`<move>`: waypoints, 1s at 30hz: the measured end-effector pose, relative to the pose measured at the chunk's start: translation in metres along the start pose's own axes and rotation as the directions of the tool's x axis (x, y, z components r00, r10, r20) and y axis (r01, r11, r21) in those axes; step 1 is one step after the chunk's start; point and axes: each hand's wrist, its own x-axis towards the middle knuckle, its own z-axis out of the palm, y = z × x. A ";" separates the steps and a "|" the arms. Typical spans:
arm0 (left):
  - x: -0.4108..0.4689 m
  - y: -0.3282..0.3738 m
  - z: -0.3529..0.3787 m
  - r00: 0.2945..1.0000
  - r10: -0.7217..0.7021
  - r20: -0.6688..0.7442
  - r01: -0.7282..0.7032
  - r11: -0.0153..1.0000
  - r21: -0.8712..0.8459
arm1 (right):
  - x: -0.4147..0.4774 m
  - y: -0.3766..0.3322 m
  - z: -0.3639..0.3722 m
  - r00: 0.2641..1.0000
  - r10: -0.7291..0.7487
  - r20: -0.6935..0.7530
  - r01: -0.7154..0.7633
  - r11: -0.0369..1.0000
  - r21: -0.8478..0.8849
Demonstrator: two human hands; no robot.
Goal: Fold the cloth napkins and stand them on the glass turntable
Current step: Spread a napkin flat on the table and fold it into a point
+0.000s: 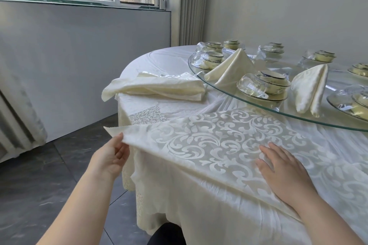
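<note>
A cream napkin with a white scroll pattern (219, 141) lies spread on the table in front of me. My left hand (111, 157) pinches its left corner and lifts it off the table edge. My right hand (282, 169) presses flat on the napkin's right part, fingers straight. A loose pile of more cream napkins (159, 87) lies farther back on the table. Two folded napkins stand on the glass turntable (258, 105): one (233, 69) at its left, one (310, 89) nearer its front.
Several sets of bowls, plates and upturned glasses (264, 85) ring the turntable. The round table wears a white cloth (199, 205) hanging to the dark tiled floor (39, 175). A grey wall and window are on the left.
</note>
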 end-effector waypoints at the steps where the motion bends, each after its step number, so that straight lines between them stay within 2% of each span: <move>1: 0.002 0.003 -0.004 1.000 0.016 -0.012 -0.016 1.000 0.010 | 0.000 0.000 0.000 1.000 0.000 -0.004 0.000 1.000 0.002; 4: 0.007 0.009 -0.009 0.998 0.058 -0.016 -0.057 0.996 0.073 | 0.002 0.001 0.001 1.000 -0.006 -0.024 0.007 1.000 0.016; 7: 0.007 0.013 -0.005 0.994 0.103 0.021 -0.105 0.985 0.135 | 0.001 0.001 0.003 0.993 -0.005 -0.114 0.022 0.989 0.149; 10: 0.005 0.022 0.004 0.980 0.184 0.074 -0.189 0.980 0.066 | -0.010 0.002 -0.003 0.956 0.010 -0.292 0.083 0.949 0.304; 12: 0.004 0.029 0.012 0.965 0.234 0.118 -0.231 0.972 -0.036 | -0.024 0.003 -0.004 0.935 -0.091 -0.343 0.203 0.929 0.309; 15: 0.001 0.036 0.023 0.949 0.266 0.169 -0.244 0.960 -0.140 | -0.051 -0.005 -0.005 0.909 -0.346 -0.234 0.400 0.881 0.254; 17: 0.000 0.038 0.030 0.947 0.261 0.188 -0.230 0.958 -0.172 | -0.060 0.000 0.004 0.862 -0.461 -0.210 0.497 0.852 0.168; 20: 0.003 0.040 0.037 0.945 0.251 0.212 -0.204 0.954 -0.220 | -0.064 0.001 0.009 0.820 -0.508 -0.262 0.545 0.834 0.088; 22: 0.002 0.044 0.038 0.936 0.260 0.238 -0.189 0.940 -0.285 | -0.063 -0.001 0.009 0.818 -0.493 -0.295 0.531 0.845 0.061; 24: -0.004 0.050 0.037 0.910 0.288 0.298 -0.189 0.928 -0.320 | -0.063 -0.002 0.008 0.796 -0.513 -0.322 0.551 0.834 0.031; 27: -0.014 0.059 0.033 0.852 0.345 0.393 -0.285 0.936 -0.206 | -0.067 -0.006 0.006 0.782 -0.543 -0.304 0.589 0.804 0.079; 30: -0.014 0.063 0.035 0.846 0.388 0.366 -0.423 0.906 0.015 | -0.071 -0.006 0.003 0.803 -0.536 -0.262 0.583 0.797 0.156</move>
